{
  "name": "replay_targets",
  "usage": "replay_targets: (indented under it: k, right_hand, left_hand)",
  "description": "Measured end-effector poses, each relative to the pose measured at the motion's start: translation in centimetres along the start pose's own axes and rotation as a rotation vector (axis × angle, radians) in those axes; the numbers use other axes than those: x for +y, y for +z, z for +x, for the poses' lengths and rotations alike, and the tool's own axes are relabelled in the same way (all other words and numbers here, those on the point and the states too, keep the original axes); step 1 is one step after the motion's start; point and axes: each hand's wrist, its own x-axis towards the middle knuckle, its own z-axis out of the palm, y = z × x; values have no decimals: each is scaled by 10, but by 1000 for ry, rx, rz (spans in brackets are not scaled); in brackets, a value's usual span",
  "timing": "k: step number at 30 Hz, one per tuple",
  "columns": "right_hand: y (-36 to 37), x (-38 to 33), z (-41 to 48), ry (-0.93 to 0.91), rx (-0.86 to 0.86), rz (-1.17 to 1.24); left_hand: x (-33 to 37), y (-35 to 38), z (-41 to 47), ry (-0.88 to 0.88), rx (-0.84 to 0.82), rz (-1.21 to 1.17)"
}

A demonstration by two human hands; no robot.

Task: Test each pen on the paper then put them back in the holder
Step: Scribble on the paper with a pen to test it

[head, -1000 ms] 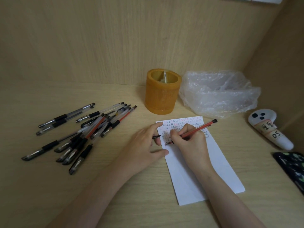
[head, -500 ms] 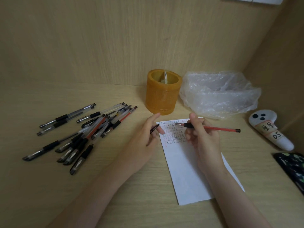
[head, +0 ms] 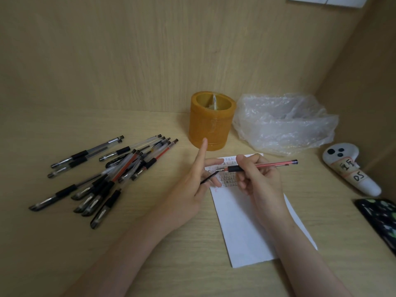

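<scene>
My right hand [head: 260, 179] grips a red pen [head: 272, 165] above the white paper [head: 246, 221], the pen lying level with its tip pointing left. My left hand [head: 192, 185] pinches the pen's black cap [head: 209, 178] just left of that tip, index finger stretched upward. The top of the paper carries rows of small red and black marks. An orange cylindrical holder [head: 211, 121] stands behind the hands near the wall. Several black and red pens [head: 102, 174] lie in a loose pile on the desk to the left.
A crumpled clear plastic bag [head: 285, 123] lies right of the holder. A white controller with a handwritten label [head: 351, 168] rests at the far right, and a dark patterned object [head: 381, 219] sits at the right edge. Wooden walls close the desk at the back and right.
My right hand stopped writing, lifted the red pen off the paper and turned it level. My left hand rose from the desk and brought the cap toward the pen's tip.
</scene>
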Motion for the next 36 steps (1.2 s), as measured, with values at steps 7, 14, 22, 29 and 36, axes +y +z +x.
replay_targets:
  k: [7,14,22,29,36]
  right_hand:
    - [4,2,-3,4,-36,-54]
    - [2,1,-3,-42,-147,-102]
    - [-3,6,5,10,-200,104]
    - [-2,8,5,-7,-201,52]
    - [-3,10,4,-24,-216,35]
  left_hand:
    - [0,-2,0,2,-7,43]
    - [6,-5,0,6,141,-6]
    - [14,-10,-3,-24,415,14]
    - [8,-9,-3,53,388,103]
    - [4,-11,-2,79,333,181]
